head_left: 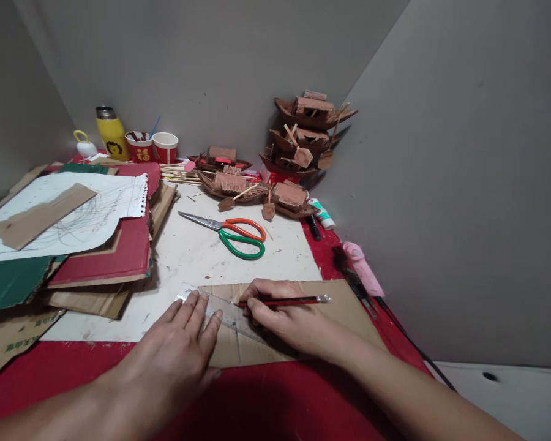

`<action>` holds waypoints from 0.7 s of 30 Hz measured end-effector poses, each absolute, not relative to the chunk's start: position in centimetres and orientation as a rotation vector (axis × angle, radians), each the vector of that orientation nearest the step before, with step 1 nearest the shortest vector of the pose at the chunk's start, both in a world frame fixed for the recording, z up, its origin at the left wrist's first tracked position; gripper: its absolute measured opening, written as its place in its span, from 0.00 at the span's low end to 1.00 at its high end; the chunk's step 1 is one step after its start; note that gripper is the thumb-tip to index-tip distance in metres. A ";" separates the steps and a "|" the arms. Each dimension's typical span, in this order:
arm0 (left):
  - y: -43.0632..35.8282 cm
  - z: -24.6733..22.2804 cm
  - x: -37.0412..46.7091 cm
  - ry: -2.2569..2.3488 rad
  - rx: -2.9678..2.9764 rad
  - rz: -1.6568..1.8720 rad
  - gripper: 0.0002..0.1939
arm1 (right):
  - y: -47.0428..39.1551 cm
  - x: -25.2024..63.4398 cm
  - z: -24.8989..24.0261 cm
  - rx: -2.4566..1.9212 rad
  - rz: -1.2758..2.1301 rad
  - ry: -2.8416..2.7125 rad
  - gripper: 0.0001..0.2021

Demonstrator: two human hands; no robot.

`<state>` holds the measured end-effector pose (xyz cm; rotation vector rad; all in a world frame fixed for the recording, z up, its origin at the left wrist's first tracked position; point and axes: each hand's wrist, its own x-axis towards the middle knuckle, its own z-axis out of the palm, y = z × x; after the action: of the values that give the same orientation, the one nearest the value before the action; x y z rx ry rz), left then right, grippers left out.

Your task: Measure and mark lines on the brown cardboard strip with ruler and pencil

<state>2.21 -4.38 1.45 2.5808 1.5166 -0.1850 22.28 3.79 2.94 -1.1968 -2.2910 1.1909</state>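
Note:
A flat piece of brown cardboard lies before me near the front of the table. Across it, slanting down to the right, rests a clear plastic ruler. My left hand presses on the ruler's left end with its fingers stretched out flat. My right hand is closed around a dark red and black pencil, its tip by the ruler's upper edge. Part of the ruler's right end is hidden under my right hand. Beyond the cardboard lie scissors with one orange and one green handle.
Stacked cardboard and paper fill the left. Several model boats stand at the back, some piled up by the grey wall. A yellow bottle and two paper cups are back left. Brushes and a pink corded tool lie right.

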 end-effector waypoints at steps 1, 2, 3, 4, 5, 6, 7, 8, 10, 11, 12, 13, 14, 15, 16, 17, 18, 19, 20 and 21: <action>-4.4 1.4 2.2 1.519 2.580 -0.188 0.31 | 3.8 22.3 2.9 -1.198 1.191 -2.288 0.09; -4.3 1.4 2.2 1.520 2.579 -0.195 0.31 | 3.8 22.3 2.9 -1.198 1.192 -2.286 0.09; -4.3 1.4 2.2 1.519 2.579 -0.204 0.31 | 3.8 22.3 2.9 -1.198 1.191 -2.285 0.09; -4.3 1.4 2.3 1.512 2.581 -0.214 0.31 | 3.8 22.3 2.9 -1.197 1.190 -2.285 0.09; -4.3 1.4 2.3 1.510 2.582 -0.221 0.31 | 3.7 22.3 2.9 -1.196 1.193 -2.284 0.09; -4.3 1.4 2.3 1.508 2.585 -0.222 0.31 | 3.7 22.3 2.9 -1.194 1.199 -2.283 0.09; -4.3 1.4 2.3 1.506 2.589 -0.216 0.31 | 3.7 22.3 2.9 -1.193 1.203 -2.283 0.09; -4.3 1.4 2.3 1.507 2.592 -0.207 0.31 | 3.7 22.3 2.9 -1.190 1.208 -2.283 0.09; -4.4 1.4 2.2 1.512 2.591 -0.178 0.31 | 3.6 22.3 2.9 -1.184 1.212 -2.282 0.09; -4.4 1.3 2.2 1.515 2.590 -0.161 0.31 | 3.6 22.4 2.9 -1.184 1.211 -2.281 0.09; -4.4 1.3 2.2 1.515 2.589 -0.147 0.31 | 3.6 22.4 2.8 -1.186 1.209 -2.279 0.08; -4.4 1.3 2.2 1.517 2.589 -0.139 0.31 | 3.6 22.4 2.8 -1.190 1.206 -2.275 0.08; -4.4 1.3 2.2 1.516 2.593 -0.135 0.31 | 3.6 22.4 2.8 -1.194 1.203 -2.272 0.08; -4.4 1.4 2.2 1.513 2.598 -0.134 0.31 | 3.6 22.4 2.8 -1.197 1.199 -2.270 0.08; -4.4 1.4 2.2 1.511 2.603 -0.136 0.31 | 3.6 22.3 2.8 -1.198 1.196 -2.271 0.08; -4.4 1.5 2.2 1.510 2.605 -0.140 0.31 | 3.6 22.3 2.9 -1.197 1.193 -2.273 0.09; -4.5 1.5 2.2 1.510 2.603 -0.149 0.31 | 3.6 22.2 3.0 -1.196 1.190 -2.276 0.09; -4.4 1.6 2.2 1.510 2.601 -0.157 0.31 | 3.6 22.2 3.0 -1.194 1.184 -2.279 0.09; -4.4 1.7 2.2 1.509 2.599 -0.165 0.31 | 3.6 22.2 3.1 -1.196 1.179 -2.280 0.09; -4.4 1.7 2.2 1.507 2.598 -0.173 0.31 | 3.6 22.1 3.2 -1.199 1.177 -2.281 0.09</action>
<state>2.23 -4.37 1.73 2.5977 1.5071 -0.1731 22.13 3.59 3.20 -1.1985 -2.2809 1.1767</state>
